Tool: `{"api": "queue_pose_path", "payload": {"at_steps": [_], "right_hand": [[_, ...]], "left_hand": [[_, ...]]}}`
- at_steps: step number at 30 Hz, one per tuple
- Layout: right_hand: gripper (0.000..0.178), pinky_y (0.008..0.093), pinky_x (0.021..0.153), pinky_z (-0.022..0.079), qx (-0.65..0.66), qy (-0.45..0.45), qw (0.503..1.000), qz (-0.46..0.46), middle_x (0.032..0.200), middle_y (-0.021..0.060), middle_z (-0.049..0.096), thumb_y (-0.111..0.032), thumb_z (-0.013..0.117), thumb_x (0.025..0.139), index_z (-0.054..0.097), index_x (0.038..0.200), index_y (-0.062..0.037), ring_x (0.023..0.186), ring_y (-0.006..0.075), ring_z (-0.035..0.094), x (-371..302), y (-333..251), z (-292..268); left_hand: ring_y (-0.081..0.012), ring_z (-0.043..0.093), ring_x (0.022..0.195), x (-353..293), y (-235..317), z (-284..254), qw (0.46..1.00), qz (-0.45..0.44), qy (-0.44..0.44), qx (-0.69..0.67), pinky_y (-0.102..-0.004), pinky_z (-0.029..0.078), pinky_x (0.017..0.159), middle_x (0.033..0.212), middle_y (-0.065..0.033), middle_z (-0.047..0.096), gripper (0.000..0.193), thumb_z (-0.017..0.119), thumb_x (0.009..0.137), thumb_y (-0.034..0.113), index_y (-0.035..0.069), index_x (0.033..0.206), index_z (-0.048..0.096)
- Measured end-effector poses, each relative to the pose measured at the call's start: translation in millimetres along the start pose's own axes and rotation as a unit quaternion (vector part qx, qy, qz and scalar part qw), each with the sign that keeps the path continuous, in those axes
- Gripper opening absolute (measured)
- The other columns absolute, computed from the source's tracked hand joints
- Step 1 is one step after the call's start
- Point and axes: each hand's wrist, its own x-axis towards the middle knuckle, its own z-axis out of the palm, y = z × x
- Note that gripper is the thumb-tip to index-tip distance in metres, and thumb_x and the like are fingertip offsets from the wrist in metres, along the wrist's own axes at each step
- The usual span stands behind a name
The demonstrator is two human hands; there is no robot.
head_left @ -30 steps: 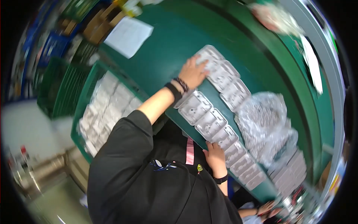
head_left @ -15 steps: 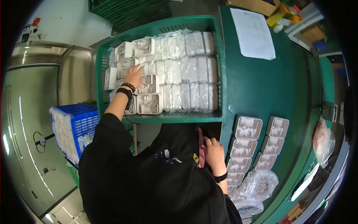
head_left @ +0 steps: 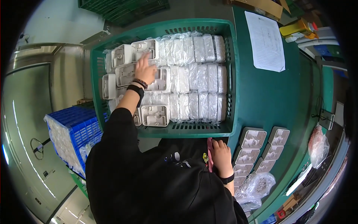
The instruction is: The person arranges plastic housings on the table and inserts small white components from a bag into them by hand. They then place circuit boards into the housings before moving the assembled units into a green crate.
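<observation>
My left hand (head_left: 146, 71) is over the left half of a large green crate (head_left: 186, 130), fingers spread and slightly blurred. It overlaps the left side of a white open-topped plastic housing (head_left: 161, 82); its fingertips reach a farther housing (head_left: 144, 46). Similar housings lie beside it, including one at the near side (head_left: 155, 115), on top of clear-wrapped white packs (head_left: 194, 76). My right hand (head_left: 221, 156) is low by the table edge, its fingers curled beside a pink strip (head_left: 210, 155). Whether it grips anything is hidden.
On the green table (head_left: 261, 100) at right stand two columns of light housings (head_left: 253, 138), near a clear bag of small metal parts (head_left: 257, 186). A printed sheet (head_left: 264, 41) and a yellow bottle (head_left: 296, 30) lie beyond. A blue crate (head_left: 78, 130) stands at left.
The housing under my left hand has shifted away from me, uncovering wrapped packs on its near side. My left hand has moved farther along with it. The whole view has shifted slightly.
</observation>
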Motion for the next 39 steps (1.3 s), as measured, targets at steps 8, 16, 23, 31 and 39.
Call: {"api": "queue_pose_path", "payload": {"at_steps": [8,16,23,31,39], "right_hand": [[0.028,0.0364,0.064,0.043,0.011,0.009,1.000,0.020,0.081,0.0054,0.051,-0.025,0.061,0.074,0.053,0.096,-0.0101,0.076,0.0233,0.055,0,2,-2],[0.031,0.0361,0.066,0.043,0.041,0.026,0.995,0.085,0.083,0.0061,0.052,-0.022,0.061,0.074,0.053,0.101,-0.0103,0.079,0.0243,0.055,-11,7,-12],[0.037,0.0375,0.076,0.043,0.171,0.332,0.905,0.201,0.097,0.0085,0.054,-0.013,0.067,0.068,0.056,0.102,-0.0080,0.090,0.0289,0.053,-36,29,-63],[0.031,0.0383,0.084,0.039,-0.178,0.385,0.904,0.055,0.097,0.0042,0.050,-0.026,0.065,0.067,0.061,0.092,-0.0088,0.101,0.0263,0.047,-39,98,-109],[0.028,0.0351,0.077,0.036,-0.129,0.446,0.864,0.197,0.089,0.0033,0.050,-0.036,0.060,0.072,0.060,0.080,-0.0089,0.087,0.0182,0.049,49,226,-91]], "left_hand": [[-0.0298,0.053,0.095,26,-6,27,0.999,-0.022,-0.007,-0.048,-0.0407,0.040,0.084,0.120,-0.0119,0.047,0.011,0.062,0.072,0.014,0.012,0.082,0.066],[-0.0257,0.054,0.090,46,156,-23,0.953,0.188,-0.026,-0.237,-0.0363,0.043,0.080,0.122,-0.0062,0.047,0.011,0.059,0.070,0.007,0.010,0.079,0.065],[-0.0232,0.057,0.088,79,246,-119,0.774,0.567,-0.100,-0.264,-0.0338,0.047,0.073,0.117,-0.0085,0.052,0.012,0.061,0.062,0.004,0.005,0.074,0.060],[-0.0204,0.058,0.083,105,353,-141,0.605,0.745,-0.137,-0.244,-0.0335,0.048,0.073,0.110,-0.0060,0.056,0.010,0.060,0.062,0.006,0.002,0.071,0.057],[-0.0328,0.057,0.077,170,425,-109,0.829,0.512,-0.025,-0.225,-0.0410,0.046,0.067,0.093,-0.0114,0.060,0.012,0.054,0.074,0.009,0.005,0.085,0.057]]}}
